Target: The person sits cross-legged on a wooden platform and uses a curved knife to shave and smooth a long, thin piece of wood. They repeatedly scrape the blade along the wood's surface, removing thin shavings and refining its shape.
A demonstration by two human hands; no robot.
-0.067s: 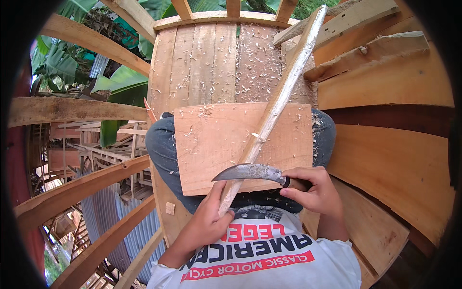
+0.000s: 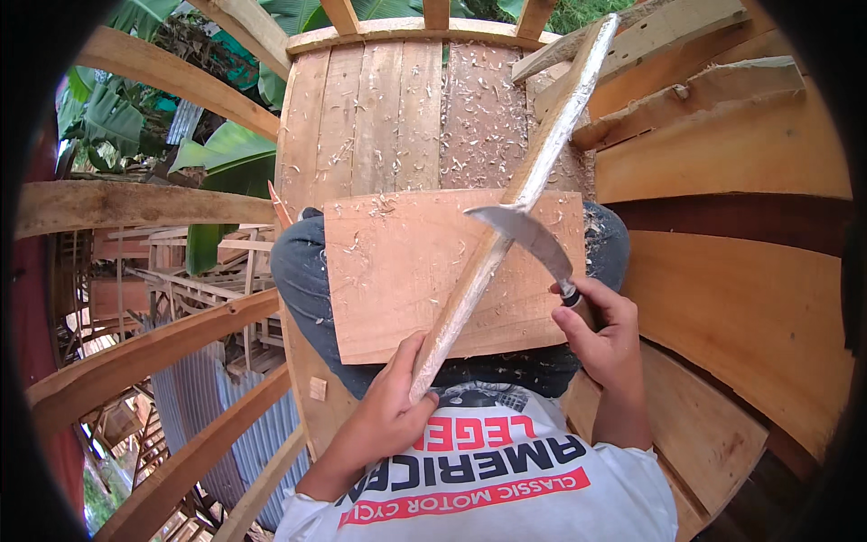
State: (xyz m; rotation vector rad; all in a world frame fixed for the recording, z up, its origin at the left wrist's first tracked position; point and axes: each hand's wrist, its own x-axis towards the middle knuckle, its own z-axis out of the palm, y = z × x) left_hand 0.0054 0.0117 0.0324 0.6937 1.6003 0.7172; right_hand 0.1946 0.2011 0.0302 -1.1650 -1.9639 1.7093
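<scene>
My left hand (image 2: pixel 394 399) grips the lower end of a long wooden pole (image 2: pixel 463 307), its fingers wrapped round it. The pole slants up and to the right, pale and freshly pared along its length. In my right hand (image 2: pixel 603 332) is a curved knife (image 2: pixel 540 242), held by its short dark handle. Its blade lies across the pole near the middle, the hooked tip pointing left. Under the pole, a flat wooden board (image 2: pixel 388 289) rests across my lap, with a few shavings on it.
Beyond the board, a plank floor (image 2: pixel 379 117) is strewn with curled shavings. Wide boards (image 2: pixel 722 307) lean along the right side. Slanted wooden rails (image 2: pixel 153 334) run along the left, with corrugated metal sheets (image 2: pixel 257 415) and banana leaves (image 2: pixel 235 158) beyond them.
The knife has moved up along the pole, away from my left hand, and its blade has turned to a steeper slant. My left hand keeps its hold on the pole.
</scene>
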